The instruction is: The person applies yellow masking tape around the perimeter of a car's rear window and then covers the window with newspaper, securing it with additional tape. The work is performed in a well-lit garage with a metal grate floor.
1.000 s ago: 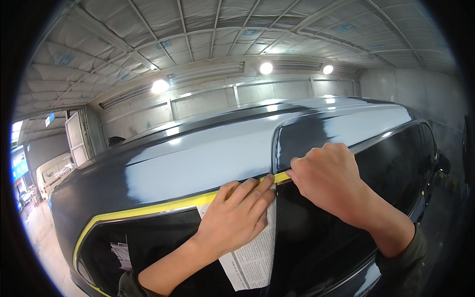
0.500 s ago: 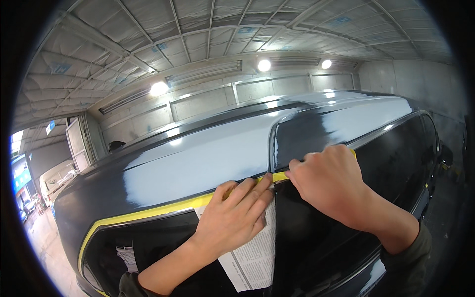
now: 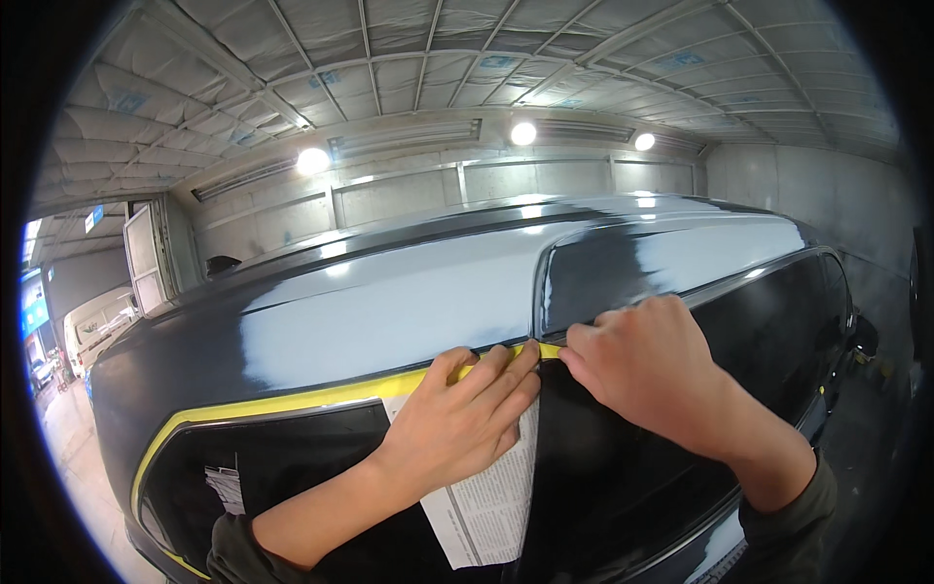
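Note:
Yellow masking tape [image 3: 292,400] runs along the top edge of the dark side window [image 3: 302,457] of a vehicle. My left hand [image 3: 467,409] lies on it near the door gap, fingers apart and fingertips pressed to the tape. Beneath that hand hangs a sheet of newspaper [image 3: 482,526] over the dark glass. Just right of the gap, my right hand [image 3: 647,370] is closed, thumb and fingers pinching the tape. A short yellow stretch shows between the two hands. Whether a tape roll sits inside the right fist is hidden.
Pale grey filler or primer patches [image 3: 389,311] cover the vehicle's dark roof side [image 3: 185,350]. A second dark window [image 3: 749,321] extends right. At the far left are an open door [image 3: 146,255] and a white vehicle [image 3: 97,326]. Lamps [image 3: 523,133] shine along the back wall.
The view has shifted a little, so the vehicle sits slightly lower in it. My right hand's grip on the tape stays near the door gap. The left hand remains pressed on the tape.

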